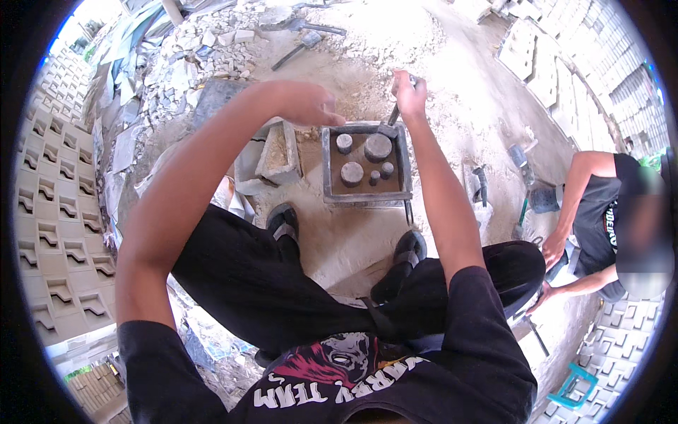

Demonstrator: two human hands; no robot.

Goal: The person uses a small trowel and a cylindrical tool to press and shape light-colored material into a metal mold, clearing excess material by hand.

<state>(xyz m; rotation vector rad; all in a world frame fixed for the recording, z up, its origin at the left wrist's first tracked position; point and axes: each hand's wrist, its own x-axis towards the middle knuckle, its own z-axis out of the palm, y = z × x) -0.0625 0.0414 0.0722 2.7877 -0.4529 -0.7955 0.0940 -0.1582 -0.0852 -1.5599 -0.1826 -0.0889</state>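
Between my feet and hands lies a rectangular grey mould frame (367, 199) with brown sandy material inside. Several round grey cylinders of differing widths stand in it, the widest (378, 147) near the far right corner. My right hand (410, 93) is wrapped round the handle of a trowel-like tool (387, 130), whose flat end reaches into that corner. My left hand (308, 106) hovers by the frame's far left corner, slightly blurred, its fingers apart and nothing visible in them.
A trough-like block mould (288, 173) sits left of the frame. Rubble (212, 53) and a shovel-like tool (300, 49) lie beyond. At right another person (593, 212) sits working with both hands low. Patterned blocks (60, 205) are stacked at left; a teal stool (573, 386) stands lower right.
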